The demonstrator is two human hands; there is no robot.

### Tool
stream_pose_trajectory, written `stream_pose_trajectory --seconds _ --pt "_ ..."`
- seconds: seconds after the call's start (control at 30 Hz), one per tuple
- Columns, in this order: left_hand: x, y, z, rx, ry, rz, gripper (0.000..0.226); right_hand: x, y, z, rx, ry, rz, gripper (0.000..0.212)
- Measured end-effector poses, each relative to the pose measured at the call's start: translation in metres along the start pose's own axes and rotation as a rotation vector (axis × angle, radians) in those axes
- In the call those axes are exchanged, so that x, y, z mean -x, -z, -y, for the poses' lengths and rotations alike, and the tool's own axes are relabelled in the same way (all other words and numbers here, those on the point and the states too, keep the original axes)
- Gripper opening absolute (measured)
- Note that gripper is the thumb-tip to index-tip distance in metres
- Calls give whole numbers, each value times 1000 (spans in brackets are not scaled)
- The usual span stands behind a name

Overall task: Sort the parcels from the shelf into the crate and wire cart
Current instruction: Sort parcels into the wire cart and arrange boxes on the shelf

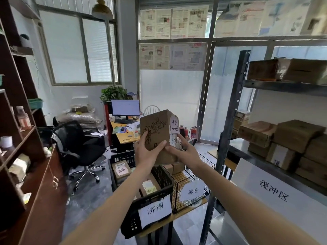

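Observation:
I hold a brown cardboard parcel (158, 129) with a flower drawing and a white label up in the air at the middle of the view. My left hand (146, 152) grips its lower left face and my right hand (182, 151) grips its lower right corner. Below it stands a black plastic crate (159, 193) with a paper sign and a few labelled parcels inside. Right of the crate is the wire cart (187, 181), also with a paper sign and boxes in it. The metal shelf (276, 85) on the right carries several brown parcels (290, 138).
A black office chair (79, 144) and a desk with a monitor (125, 107) stand behind the crate. A dark wooden cabinet (26, 156) lines the left side. The crate and cart sit on a low wooden table (159, 225). Fire extinguishers (193, 132) stand by the glass door.

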State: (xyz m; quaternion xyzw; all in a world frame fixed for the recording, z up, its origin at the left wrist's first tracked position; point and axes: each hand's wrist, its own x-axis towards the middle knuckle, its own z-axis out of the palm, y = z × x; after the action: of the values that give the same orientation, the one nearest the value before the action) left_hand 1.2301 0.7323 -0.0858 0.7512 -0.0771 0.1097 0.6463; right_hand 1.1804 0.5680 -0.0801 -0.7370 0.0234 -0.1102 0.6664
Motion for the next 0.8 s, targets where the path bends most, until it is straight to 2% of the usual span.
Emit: stream_pose_trajectory --seconds 0.17,0.3,0.47,0.53,0.6,0.8 --pt "-26 18 12 -33 -81 65 71 -21 -6 -10 -112 -49 -70 91" --pt "-54 27 28 -90 -105 77 67 -40 -2 -18 -156 -96 -62 78" --pt "-87 16 53 -147 -60 79 64 -68 14 -34 -136 -103 -48 78" --pt "-98 3 64 -186 -39 86 60 -83 27 -44 -86 -92 -69 86" --pt "-110 -13 77 -231 -26 114 61 -100 43 -54 -51 -98 -74 93" --pt "-157 -72 107 -379 0 208 61 -163 105 -91 25 -165 -81 94"
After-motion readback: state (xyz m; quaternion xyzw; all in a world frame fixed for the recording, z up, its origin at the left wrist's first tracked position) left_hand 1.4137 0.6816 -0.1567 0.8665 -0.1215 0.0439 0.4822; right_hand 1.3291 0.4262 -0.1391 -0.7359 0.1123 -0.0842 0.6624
